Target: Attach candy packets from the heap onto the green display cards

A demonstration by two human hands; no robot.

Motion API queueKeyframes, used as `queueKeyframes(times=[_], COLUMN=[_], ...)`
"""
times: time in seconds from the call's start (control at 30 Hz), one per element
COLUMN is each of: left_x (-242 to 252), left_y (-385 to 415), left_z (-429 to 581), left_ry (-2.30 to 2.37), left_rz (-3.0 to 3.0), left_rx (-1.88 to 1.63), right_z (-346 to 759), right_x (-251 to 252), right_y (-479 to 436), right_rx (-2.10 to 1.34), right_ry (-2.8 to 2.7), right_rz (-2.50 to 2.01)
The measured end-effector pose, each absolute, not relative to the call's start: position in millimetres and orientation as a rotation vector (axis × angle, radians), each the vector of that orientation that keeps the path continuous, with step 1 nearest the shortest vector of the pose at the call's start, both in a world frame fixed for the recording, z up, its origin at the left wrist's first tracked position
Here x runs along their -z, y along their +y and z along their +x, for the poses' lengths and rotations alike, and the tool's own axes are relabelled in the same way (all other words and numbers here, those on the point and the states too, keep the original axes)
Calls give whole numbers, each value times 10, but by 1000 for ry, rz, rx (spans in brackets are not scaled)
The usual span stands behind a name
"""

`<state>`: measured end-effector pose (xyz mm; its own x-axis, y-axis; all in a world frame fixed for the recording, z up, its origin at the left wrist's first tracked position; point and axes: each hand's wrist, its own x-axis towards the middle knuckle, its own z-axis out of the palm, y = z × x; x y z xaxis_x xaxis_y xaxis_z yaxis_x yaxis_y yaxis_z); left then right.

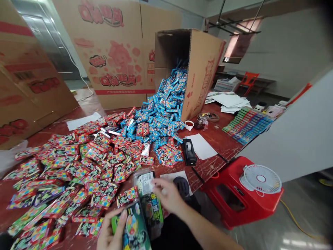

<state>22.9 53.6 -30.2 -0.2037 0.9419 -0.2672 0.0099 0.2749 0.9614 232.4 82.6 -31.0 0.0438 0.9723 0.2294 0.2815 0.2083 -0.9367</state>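
Red/green packet pile (pixel 78 166) covers worktop (pixel 223 146) left. L hand (pixel 110 231), btm centre, grips a green packet (pixel 131 225), thumb on its face. Just right, R hand (pixel 168 196) pinches clear bag (pixel 152 211) of packets over worktop's near edge. Behind: tipped carton (pixel 200 66) spilling blue packets (pixel 161 114). Tape dispenser (pixel 188 152), then red stool (pixel 234 201) w/ fan (pixel 261 178) on top.
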Motion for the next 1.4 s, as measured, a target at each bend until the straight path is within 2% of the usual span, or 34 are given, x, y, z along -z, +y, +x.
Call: queueKeyframes(times=[0.1,0.23,0.43,0.67,0.9,1.17,1.4], left_x=[213,267,518,590,595,573,568], left_y=[906,1177,975,953,959,937,923], left_z=[404,829,1145,1159,1176,1163,1148], left_ry=[1338,1144,1062,1032,1017,1013,1018], left_rz=[944,1008,1181,1242,1238,1284,1303], left_rx=[-1121,-954,-784,-748,-755,-742,-759], right_z=[2872,3147,3100,3129,3126,2867,2912], right_x=[476,647,705,678,551,614,662], right_y=[1097,1328,1419,1358,1185,1444,1179], right_rx=[-630,-676,-712,-732,-748,-551,-556], right_ry=[-1486,-1628,-1729,-1771,-1774,-2072,-1905], right_rz=[-1575,-1631,-1676,-1614,-1312,-1373,-1311])
